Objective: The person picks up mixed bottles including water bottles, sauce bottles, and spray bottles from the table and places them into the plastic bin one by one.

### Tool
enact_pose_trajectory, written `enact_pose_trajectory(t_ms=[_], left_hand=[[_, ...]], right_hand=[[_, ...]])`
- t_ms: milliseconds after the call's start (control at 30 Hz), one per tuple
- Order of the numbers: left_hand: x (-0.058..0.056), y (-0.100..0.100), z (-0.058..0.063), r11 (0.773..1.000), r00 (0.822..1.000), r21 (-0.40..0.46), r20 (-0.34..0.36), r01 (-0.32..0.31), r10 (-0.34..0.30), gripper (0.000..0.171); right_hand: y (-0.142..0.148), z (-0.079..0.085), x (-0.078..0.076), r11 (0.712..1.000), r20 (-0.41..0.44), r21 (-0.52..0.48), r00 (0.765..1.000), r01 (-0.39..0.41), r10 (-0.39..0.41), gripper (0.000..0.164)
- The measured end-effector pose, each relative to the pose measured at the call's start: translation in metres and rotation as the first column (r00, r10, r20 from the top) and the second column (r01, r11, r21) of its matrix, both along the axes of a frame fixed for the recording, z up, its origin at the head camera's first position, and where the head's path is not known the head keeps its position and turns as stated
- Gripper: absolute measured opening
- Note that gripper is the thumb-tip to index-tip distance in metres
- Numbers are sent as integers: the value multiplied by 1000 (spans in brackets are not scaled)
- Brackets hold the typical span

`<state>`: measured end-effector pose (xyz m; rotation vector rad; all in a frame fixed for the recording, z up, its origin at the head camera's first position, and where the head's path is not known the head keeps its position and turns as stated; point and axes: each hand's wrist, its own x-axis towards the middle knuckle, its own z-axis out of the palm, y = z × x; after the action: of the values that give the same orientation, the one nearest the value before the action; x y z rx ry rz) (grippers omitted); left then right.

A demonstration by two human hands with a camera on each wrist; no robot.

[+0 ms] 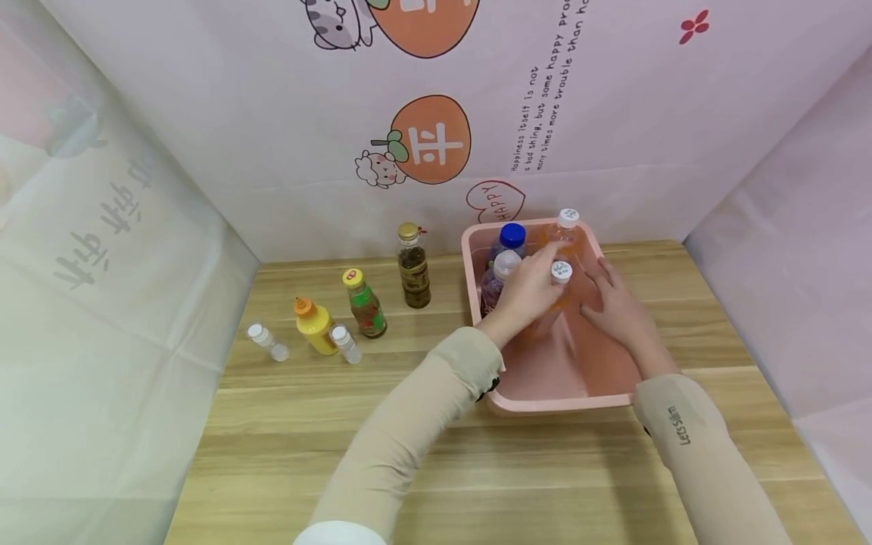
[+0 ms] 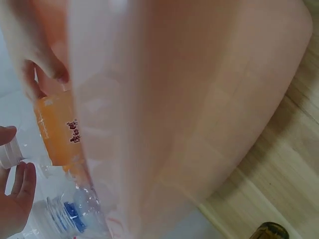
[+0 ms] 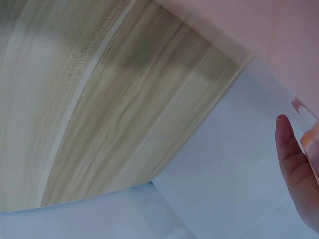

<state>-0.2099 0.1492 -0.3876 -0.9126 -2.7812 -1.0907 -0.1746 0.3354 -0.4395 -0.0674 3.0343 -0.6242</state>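
Observation:
Inside the pink bin (image 1: pixel 549 409), my left hand (image 1: pixel 530 289) pinches a clear bottle near its white cap (image 1: pixel 562 272). The left wrist view shows the thumb and fingers around that neck, and an orange label (image 2: pixel 57 130) lower down. My right hand (image 1: pixel 621 310) is at the bin's right side, fingers extended; in the left wrist view its fingertips are by the orange label. Behind is a second white-capped bottle (image 1: pixel 568 219). Left of my left hand stand a blue-capped bottle (image 1: pixel 512 236) and a purple bottle with a clear cap (image 1: pixel 506 265).
Left on the wooden table stand a dark sauce bottle (image 1: pixel 414 272), a green-labelled bottle (image 1: pixel 368 309), a yellow squeeze bottle (image 1: pixel 316 329) and two small white-capped jars, one (image 1: pixel 346 344) beside it, the other (image 1: pixel 269 342) farther left. Printed cloth walls (image 1: pixel 300 151) enclose the table.

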Motion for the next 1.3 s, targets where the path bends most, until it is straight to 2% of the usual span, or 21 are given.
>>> enact_pose_trajectory(t_ms=[233, 500, 667, 867, 1133, 1300], left_hand=[[1, 3, -3, 999, 999, -8, 10, -31, 31, 60], [0, 4, -5, 996, 999, -79, 13, -42, 43, 60], [0, 2, -5, 996, 998, -68, 30, -57, 60, 60], [0, 2, -5, 995, 998, -77, 17, -58, 59, 59], [-1, 2, -6, 995, 995, -71, 66, -65, 70, 60], [-1, 1, -6, 995, 996, -78, 61, -68, 73, 60]], right_hand=[[1, 2, 1, 1000, 10, -1, 1000, 9, -9, 67], [0, 3, 2, 1000, -9, 7, 1000, 7, -7, 66], [0, 3, 2, 1000, -22, 8, 1000, 4, -4, 66], [0, 3, 2, 1000, -24, 6, 1000, 8, -8, 67], [-2, 1, 1, 1000, -18, 16, 1000, 1, 0, 66], [0, 0, 0, 1000, -6, 17, 1000, 4, -4, 67]])
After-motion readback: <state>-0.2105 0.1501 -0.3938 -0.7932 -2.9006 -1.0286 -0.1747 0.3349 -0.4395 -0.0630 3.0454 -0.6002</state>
